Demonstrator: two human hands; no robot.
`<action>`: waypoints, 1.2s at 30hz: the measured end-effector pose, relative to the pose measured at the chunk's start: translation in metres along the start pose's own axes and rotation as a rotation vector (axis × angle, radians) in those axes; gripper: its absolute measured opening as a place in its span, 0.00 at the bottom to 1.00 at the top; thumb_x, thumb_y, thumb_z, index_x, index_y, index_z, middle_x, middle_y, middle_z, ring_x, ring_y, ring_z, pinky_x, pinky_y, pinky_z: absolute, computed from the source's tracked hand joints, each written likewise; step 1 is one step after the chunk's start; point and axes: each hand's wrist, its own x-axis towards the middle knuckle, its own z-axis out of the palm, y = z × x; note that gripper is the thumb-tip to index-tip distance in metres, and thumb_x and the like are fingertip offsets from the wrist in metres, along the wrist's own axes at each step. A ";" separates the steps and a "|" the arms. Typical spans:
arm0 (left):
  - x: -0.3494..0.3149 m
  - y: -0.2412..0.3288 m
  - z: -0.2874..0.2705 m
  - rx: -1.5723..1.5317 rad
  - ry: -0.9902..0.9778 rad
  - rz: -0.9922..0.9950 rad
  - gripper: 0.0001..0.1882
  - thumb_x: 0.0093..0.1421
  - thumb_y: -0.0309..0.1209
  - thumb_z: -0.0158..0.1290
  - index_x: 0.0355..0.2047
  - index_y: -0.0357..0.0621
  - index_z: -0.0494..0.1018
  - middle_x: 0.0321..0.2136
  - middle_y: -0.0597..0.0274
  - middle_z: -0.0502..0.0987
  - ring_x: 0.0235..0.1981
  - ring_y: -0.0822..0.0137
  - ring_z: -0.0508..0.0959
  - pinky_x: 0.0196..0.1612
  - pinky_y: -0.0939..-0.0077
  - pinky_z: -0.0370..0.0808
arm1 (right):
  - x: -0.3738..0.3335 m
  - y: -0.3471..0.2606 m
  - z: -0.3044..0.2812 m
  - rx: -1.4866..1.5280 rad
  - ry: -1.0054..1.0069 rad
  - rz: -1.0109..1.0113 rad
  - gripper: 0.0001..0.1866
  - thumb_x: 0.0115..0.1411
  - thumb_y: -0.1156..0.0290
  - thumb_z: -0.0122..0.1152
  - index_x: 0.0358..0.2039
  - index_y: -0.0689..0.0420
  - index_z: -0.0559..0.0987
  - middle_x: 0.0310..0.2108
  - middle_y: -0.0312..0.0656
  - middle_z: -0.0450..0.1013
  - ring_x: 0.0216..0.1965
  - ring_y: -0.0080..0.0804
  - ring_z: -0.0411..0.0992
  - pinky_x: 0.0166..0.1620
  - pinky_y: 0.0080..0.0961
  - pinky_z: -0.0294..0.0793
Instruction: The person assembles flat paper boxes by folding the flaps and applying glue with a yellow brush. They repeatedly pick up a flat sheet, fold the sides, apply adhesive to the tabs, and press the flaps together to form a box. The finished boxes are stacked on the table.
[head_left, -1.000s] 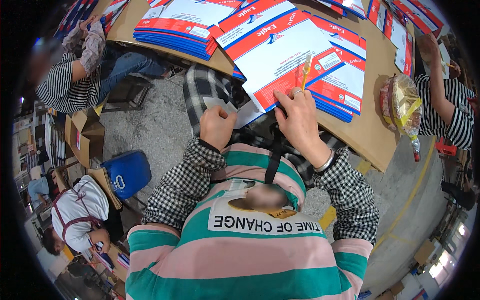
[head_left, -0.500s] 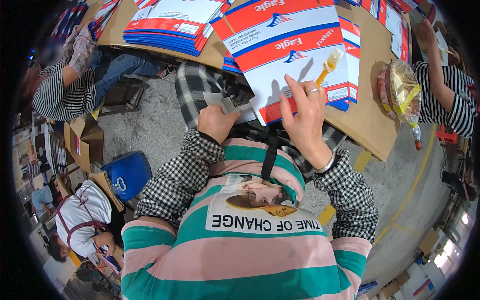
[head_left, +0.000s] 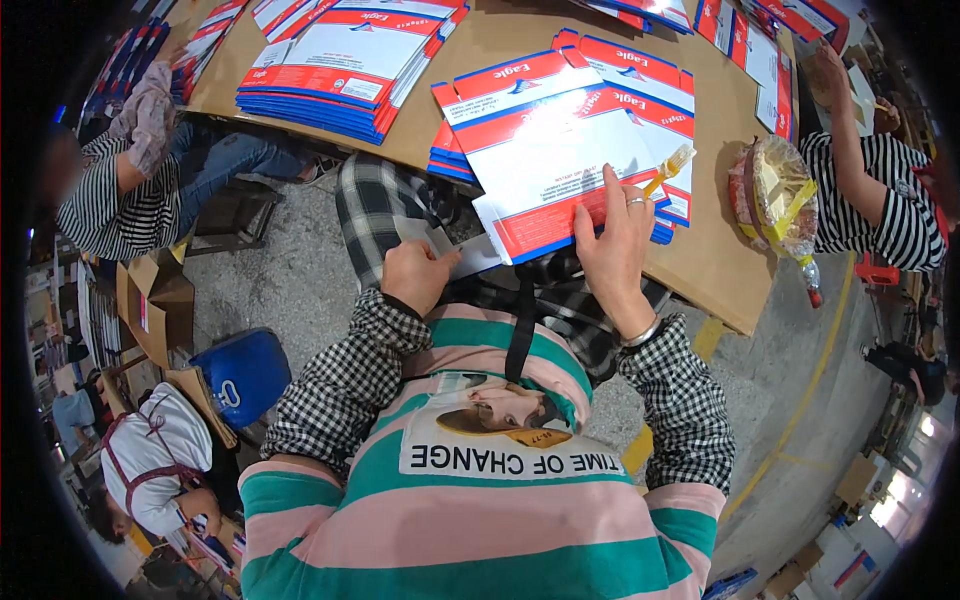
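Note:
A printed red, white and blue carton [head_left: 540, 165] lies nearly flat at the table's near edge, its near end overhanging my lap. My left hand [head_left: 415, 277] is closed, thumb and fingers pinching at a pale flap [head_left: 477, 254] at its lower left corner. On the carton's near right part my right hand [head_left: 612, 245] rests with index finger and thumb stretched out. Tucked in that hand's other fingers is a yellow-handled brush [head_left: 657, 184], its pale bristles pointing up and away to the right. Under and behind the carton are more flat cartons [head_left: 665, 105].
Stacked flat cartons [head_left: 335, 65] stand at the table's far left. A plastic-wrapped round container [head_left: 775, 195] with yellow tape is at the right edge, a red-capped bottle [head_left: 810, 283] below it. Striped-sleeved people work on both sides. A blue stool [head_left: 240, 375] is on the floor left.
The carton's far part has come down nearer, and a different printed panel now faces up. The brush has shifted slightly down and right. My left hand has moved a little left and nearer.

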 end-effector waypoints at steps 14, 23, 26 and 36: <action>-0.007 0.019 -0.019 0.100 0.026 0.279 0.21 0.52 0.40 0.56 0.30 0.27 0.76 0.24 0.36 0.76 0.28 0.45 0.79 0.35 0.61 0.75 | 0.081 0.030 0.024 -0.146 -0.439 -0.004 0.40 0.50 0.65 0.64 0.63 0.55 0.57 0.41 0.56 0.70 0.44 0.51 0.68 0.47 0.41 0.69; 0.000 0.014 -0.015 0.087 -0.046 0.216 0.23 0.53 0.42 0.56 0.30 0.26 0.76 0.24 0.36 0.76 0.29 0.46 0.79 0.35 0.61 0.75 | 0.096 0.029 0.041 -0.353 -0.644 -0.055 0.36 0.57 0.57 0.58 0.64 0.47 0.57 0.42 0.54 0.70 0.45 0.47 0.68 0.45 0.40 0.70; 0.003 0.013 -0.015 0.080 -0.066 0.220 0.23 0.54 0.42 0.55 0.30 0.27 0.76 0.25 0.35 0.76 0.30 0.46 0.79 0.36 0.62 0.75 | 0.095 0.025 0.040 -0.383 -0.637 -0.060 0.34 0.58 0.57 0.58 0.63 0.46 0.59 0.42 0.54 0.70 0.45 0.48 0.68 0.45 0.41 0.70; 0.011 0.007 -0.023 0.002 -0.052 0.368 0.24 0.53 0.42 0.55 0.39 0.30 0.74 0.31 0.36 0.76 0.35 0.45 0.78 0.39 0.60 0.74 | 0.084 0.063 -0.002 -0.165 0.080 0.077 0.16 0.54 0.74 0.55 0.45 0.58 0.75 0.38 0.53 0.68 0.41 0.44 0.66 0.44 0.37 0.66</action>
